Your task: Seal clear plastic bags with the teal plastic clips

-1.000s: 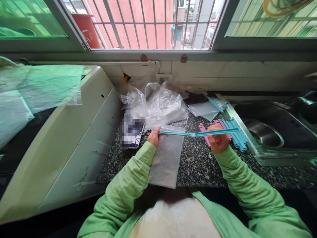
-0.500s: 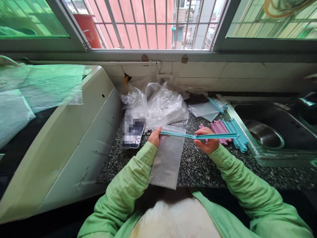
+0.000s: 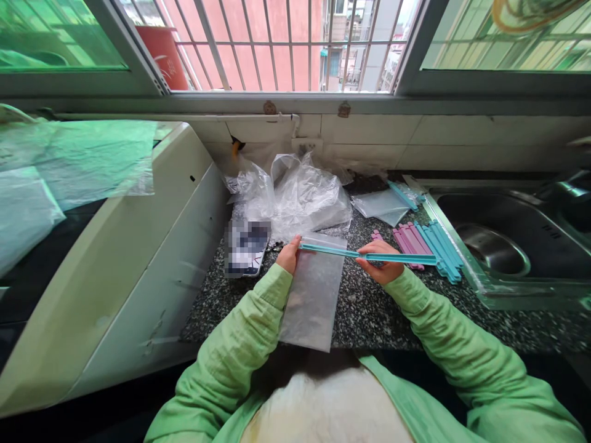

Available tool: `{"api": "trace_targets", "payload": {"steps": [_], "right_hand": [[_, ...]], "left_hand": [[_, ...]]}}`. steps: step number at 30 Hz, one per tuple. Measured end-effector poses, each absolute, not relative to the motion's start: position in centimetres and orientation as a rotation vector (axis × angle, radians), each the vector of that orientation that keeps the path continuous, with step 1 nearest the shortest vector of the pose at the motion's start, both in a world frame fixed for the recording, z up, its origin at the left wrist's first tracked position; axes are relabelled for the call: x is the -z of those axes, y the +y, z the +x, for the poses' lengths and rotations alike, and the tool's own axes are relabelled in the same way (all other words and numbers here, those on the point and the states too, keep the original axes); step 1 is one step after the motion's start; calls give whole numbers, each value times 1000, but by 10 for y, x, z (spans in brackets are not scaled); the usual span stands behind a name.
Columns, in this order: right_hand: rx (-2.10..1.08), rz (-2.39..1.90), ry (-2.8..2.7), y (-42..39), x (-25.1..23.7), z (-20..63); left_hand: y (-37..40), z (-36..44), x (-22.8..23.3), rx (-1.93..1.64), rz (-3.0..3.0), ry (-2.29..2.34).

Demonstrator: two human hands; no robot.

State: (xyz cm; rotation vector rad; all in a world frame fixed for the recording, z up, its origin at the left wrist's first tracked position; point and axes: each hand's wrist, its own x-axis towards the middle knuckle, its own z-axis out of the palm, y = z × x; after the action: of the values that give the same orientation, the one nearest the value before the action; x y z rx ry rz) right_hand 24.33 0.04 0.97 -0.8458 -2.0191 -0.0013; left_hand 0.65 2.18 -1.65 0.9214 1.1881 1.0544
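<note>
I'm mid-sealing: my left hand pinches the clear plastic bag, right-hand fingers closed around the long teal sealing clip; next, I'd judge, slide it fully across.

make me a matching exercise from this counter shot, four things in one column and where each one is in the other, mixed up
Things:
1. teal sealing clip
2. clear bag
3. phone
4. pink clips

Places:
A. lying beside the sink
B. left of the left hand
C. held in both hands, right hand near its middle
D. flat on the counter, top edge under the clip

Pairs: 1-C, 2-D, 3-B, 4-A
</note>
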Motion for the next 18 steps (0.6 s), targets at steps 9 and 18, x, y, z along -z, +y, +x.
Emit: {"api": "trace_targets", "payload": {"steps": [9, 18], "right_hand": [[67, -817, -1986, 0, -11, 243], [168, -929, -1739, 7, -8, 255]], "left_hand": [[17, 9, 2, -939, 1006, 1098], [9, 13, -12, -960, 954, 1004]]}}
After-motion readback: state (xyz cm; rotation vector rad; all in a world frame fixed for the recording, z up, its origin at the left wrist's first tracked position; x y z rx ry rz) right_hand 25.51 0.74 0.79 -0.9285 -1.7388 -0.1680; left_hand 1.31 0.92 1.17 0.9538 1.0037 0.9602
